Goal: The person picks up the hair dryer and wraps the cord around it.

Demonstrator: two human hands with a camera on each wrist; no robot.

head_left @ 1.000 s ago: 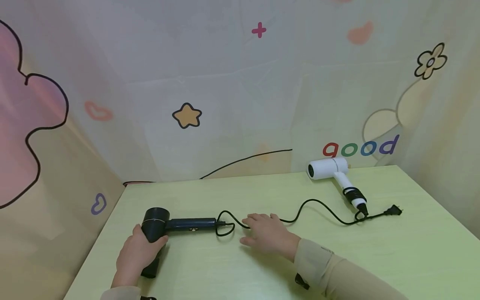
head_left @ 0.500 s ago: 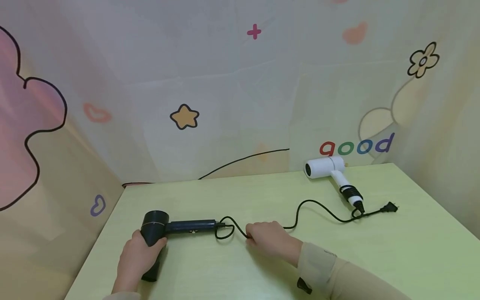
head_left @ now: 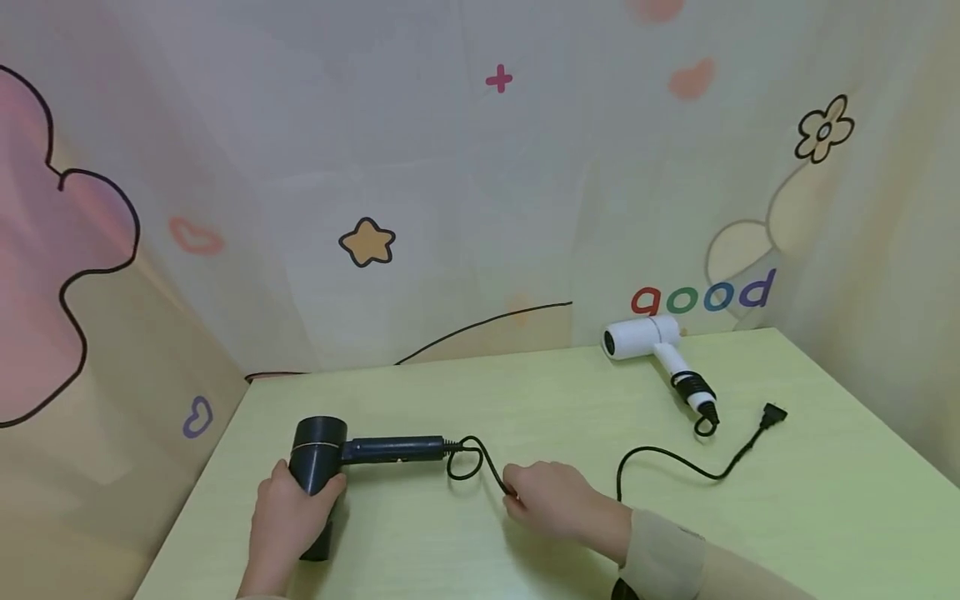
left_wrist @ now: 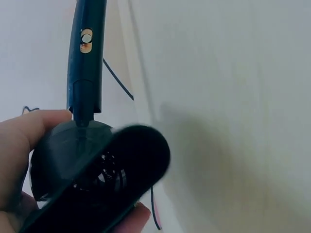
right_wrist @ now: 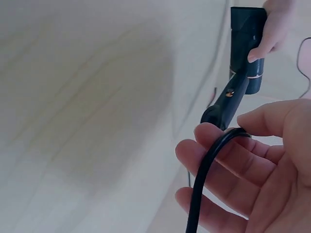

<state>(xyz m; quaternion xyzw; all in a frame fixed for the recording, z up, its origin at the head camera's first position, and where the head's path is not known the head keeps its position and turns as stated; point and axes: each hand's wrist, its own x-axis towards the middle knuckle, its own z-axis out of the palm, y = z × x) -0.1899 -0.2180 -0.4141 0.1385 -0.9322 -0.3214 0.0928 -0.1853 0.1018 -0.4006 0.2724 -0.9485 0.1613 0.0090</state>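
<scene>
My left hand point(head_left: 288, 517) grips the barrel of a dark blue hair dryer point(head_left: 393, 449), which lies sideways with its handle toward the right. The left wrist view shows the thumb and fingers around the barrel, behind a flat dark nozzle point(left_wrist: 141, 155). A black power cord point(head_left: 671, 454) leaves the handle in a small loop. My right hand point(head_left: 558, 504) pinches this cord some way past the loop. In the right wrist view the cord point(right_wrist: 197, 204) runs between thumb and fingers and hangs across the other fingers. Its middle stretch is hidden behind the right forearm in the head view.
A white hair dryer point(head_left: 633, 337) lies at the back right, its own black cord point(head_left: 692, 387) wound around the handle. The dark dryer's plug point(head_left: 772, 415) rests near the right edge of the pale green table point(head_left: 465, 383). A printed cloth point(head_left: 450, 167) hangs behind.
My right hand has closed from spread fingers onto the cord and drawn it toward me. The cord's far part and plug have shifted away from the white dryer. The left hand keeps its grip.
</scene>
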